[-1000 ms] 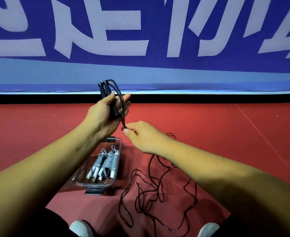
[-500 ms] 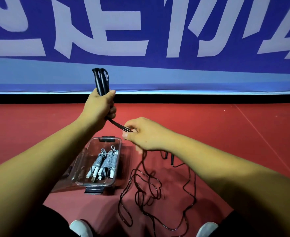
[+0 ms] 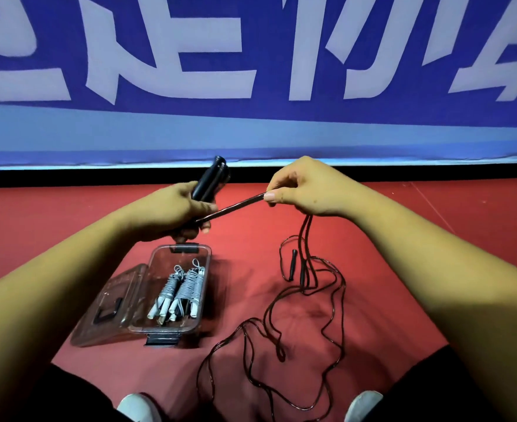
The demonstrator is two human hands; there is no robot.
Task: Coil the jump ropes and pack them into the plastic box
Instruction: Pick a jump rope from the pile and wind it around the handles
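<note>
1. Fingers of the left hand [image 3: 172,211] were curled round the two black handles [image 3: 211,181], held above the red floor [image 3: 68,226].
2. The right hand [image 3: 305,187] pinched the black cord [image 3: 232,207] between thumb and forefinger; it ran taut between both hands.
3. Its slack lay looped on the floor, right of the plastic box [image 3: 203,287].
4. The box stood open, grey coiled ropes [image 3: 178,290] inside, lid [image 3: 111,303] at its left.

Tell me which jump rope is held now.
The black rope: left hand grips its handles, right hand pinches its cord. Grey coiled ropes sit in the clear box.
</note>
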